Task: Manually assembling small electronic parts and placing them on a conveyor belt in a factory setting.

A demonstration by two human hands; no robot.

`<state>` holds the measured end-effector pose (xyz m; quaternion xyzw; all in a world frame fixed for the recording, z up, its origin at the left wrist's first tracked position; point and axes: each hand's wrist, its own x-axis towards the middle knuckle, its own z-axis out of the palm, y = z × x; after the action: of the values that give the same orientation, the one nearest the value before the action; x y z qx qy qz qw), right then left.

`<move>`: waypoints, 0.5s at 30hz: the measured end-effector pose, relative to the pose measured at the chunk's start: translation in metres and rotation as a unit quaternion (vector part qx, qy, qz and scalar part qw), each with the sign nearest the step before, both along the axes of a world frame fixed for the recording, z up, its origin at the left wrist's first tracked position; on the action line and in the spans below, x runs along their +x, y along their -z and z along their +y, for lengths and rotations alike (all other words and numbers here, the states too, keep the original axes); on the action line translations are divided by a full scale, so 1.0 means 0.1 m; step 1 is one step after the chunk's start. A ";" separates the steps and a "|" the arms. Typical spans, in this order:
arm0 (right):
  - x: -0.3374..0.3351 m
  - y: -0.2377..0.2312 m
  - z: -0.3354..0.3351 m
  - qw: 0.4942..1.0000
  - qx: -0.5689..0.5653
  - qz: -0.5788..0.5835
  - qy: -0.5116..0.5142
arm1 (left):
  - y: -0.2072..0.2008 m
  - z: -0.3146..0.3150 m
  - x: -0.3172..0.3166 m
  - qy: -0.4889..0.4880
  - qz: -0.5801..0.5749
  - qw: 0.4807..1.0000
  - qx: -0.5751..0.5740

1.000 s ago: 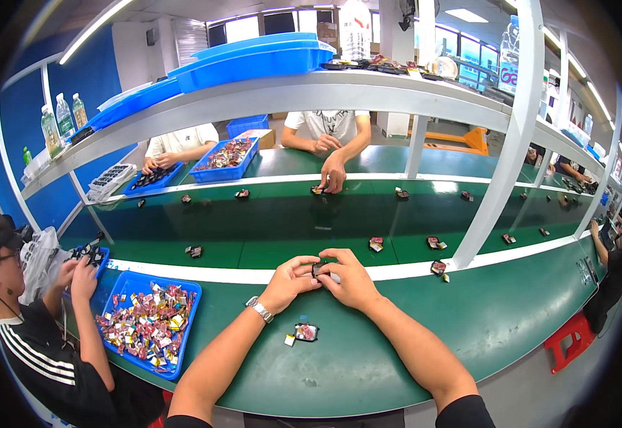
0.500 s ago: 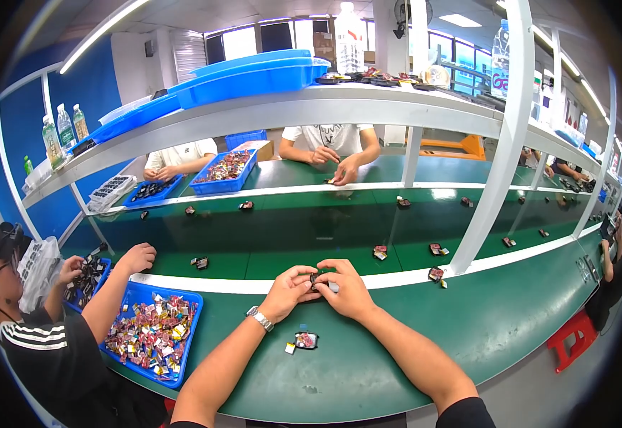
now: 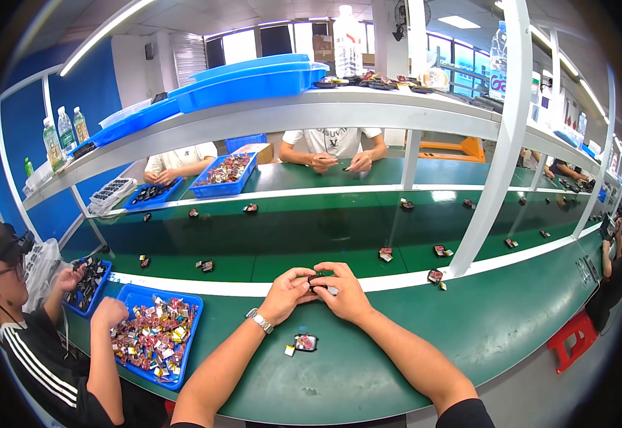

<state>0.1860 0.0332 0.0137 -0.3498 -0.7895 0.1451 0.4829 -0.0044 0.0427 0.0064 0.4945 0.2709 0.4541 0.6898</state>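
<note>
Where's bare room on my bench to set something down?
Right of your right arm, the bench is bare to the near edge. A smaller patch lies between your arms, nearer than the loose module. Blue trays crowd the left.

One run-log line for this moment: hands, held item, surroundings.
left hand + right hand: pinching small dark part | green bench, nearer wearer: black-framed unit | left: filled blue tray

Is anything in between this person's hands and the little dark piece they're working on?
Nothing visible: the left hand and right hand both hold the small dark piece directly. A separate dark-framed unit lies on the green bench, nearer the person, not in between.
</note>
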 end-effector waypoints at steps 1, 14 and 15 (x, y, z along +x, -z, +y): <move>0.00 0.00 0.00 1.000 0.003 0.000 -0.001 | 0.00 0.01 0.00 0.000 0.000 1.000 0.000; -0.03 -0.01 0.01 1.000 -0.006 0.007 -0.008 | 0.05 0.05 -0.07 0.019 -0.034 0.999 -0.018; -0.04 -0.02 0.00 1.000 -0.005 0.014 -0.014 | 0.06 0.05 -0.07 0.018 -0.026 0.999 -0.012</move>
<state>0.1824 0.0330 0.0158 -0.3392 -0.7867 0.1603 0.4903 -0.0114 0.0476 0.0006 0.4787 0.2494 0.4509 0.7108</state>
